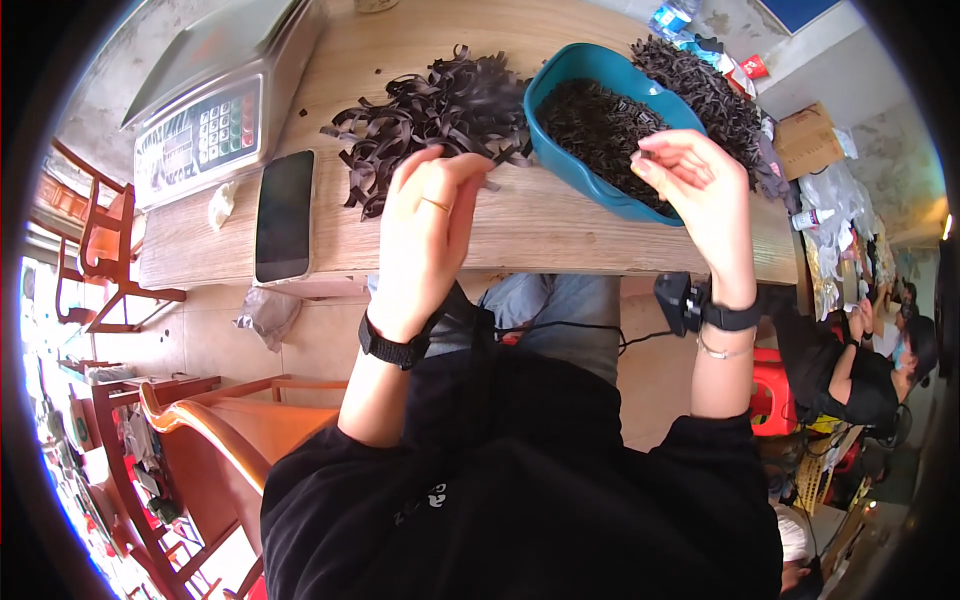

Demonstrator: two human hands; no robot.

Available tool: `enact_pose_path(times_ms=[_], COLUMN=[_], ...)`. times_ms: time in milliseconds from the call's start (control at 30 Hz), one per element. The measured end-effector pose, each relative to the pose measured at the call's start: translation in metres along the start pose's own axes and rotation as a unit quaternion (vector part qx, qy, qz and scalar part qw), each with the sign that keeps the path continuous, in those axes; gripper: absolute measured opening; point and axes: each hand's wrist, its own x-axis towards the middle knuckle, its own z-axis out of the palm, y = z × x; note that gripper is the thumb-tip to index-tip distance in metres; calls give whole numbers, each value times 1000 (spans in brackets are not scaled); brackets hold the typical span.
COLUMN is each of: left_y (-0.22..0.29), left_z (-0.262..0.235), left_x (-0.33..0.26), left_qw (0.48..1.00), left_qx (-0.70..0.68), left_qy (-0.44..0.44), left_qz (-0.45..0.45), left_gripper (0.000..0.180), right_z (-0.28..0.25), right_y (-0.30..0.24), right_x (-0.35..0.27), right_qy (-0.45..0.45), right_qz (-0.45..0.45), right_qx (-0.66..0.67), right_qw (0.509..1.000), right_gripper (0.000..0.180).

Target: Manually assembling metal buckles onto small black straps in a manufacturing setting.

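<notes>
Small pale lettering is printed on the chest of the black top (437, 497), bent by its folds. A keypad of white, green and red buttons, marked with characters, is set into the face of the grey scale (215, 125) at the left. A label is wrapped around the clear plastic bottle (672, 17) at the far edge.

The table (590, 245) is surfaced in pale wood grain. On it a loose heap of dark strips (440, 110), flat, ribbon-like and curled into loops, is spread beyond the left hand (425, 225). A smooth teal tub (575, 180), rounded and elongated, is partly filled with short dark clippings (600, 120); more are piled on its right (705, 95). A glossy black phone (284, 215) is laid flat near a crumpled white tissue (222, 205).

The left hand's fingers are bent, with the thumb drawn toward them; whether the strip at their tips is gripped cannot be told. The right hand (705, 185) is poised over the tub's near rim, thumb and forefinger nearly closed; a dark speck is seen there, its hold unclear.
</notes>
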Motion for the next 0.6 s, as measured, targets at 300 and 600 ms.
enact_pose_path(times_ms=[300, 600], left_y=[40, 65], left_z=[-20, -13], left_x=[3, -17], left_qw=[990, 939], left_qx=[-121, -333], left_qy=[29, 62], left_qz=[69, -56], left_gripper=[24, 19], right_z=[32, 60], right_y=[-31, -39], right_x=[-47, -63], right_qy=[-60, -71], right_qz=[-4, 6], right_qx=[287, 428], right_qw=[956, 901], right_gripper=[16, 15])
